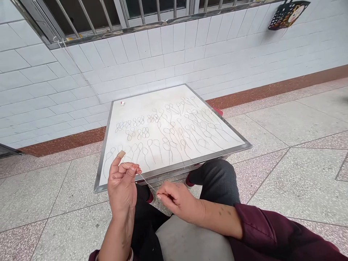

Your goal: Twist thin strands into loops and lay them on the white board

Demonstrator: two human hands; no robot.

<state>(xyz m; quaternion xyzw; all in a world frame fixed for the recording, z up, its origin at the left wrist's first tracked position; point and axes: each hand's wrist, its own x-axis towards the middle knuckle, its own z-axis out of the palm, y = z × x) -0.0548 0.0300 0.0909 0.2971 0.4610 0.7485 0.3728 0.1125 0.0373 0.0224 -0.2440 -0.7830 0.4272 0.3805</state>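
A thin wire [146, 182] runs between my two hands, in front of the table's near left corner. My left hand [122, 188] is closed in a pinch on its upper end, palm turned towards me, with a tan strip of tape [121, 154] round one raised fingertip. Lower and to the right, my right hand [179, 201] pinches the other end between thumb and forefinger. Beyond them, the white table [144, 103] bears many thin wires. Some have a single loop and a long tail [145, 150]; others are bent into figure-eights [130, 134].
A small white and red object [122, 103] lies at the table's far left corner. Behind stands a white tiled wall [152, 65] with a barred window [141, 11]. A patterned bag [288, 15] hangs at upper right. My knee [220, 177] is close to the table's metal edge.
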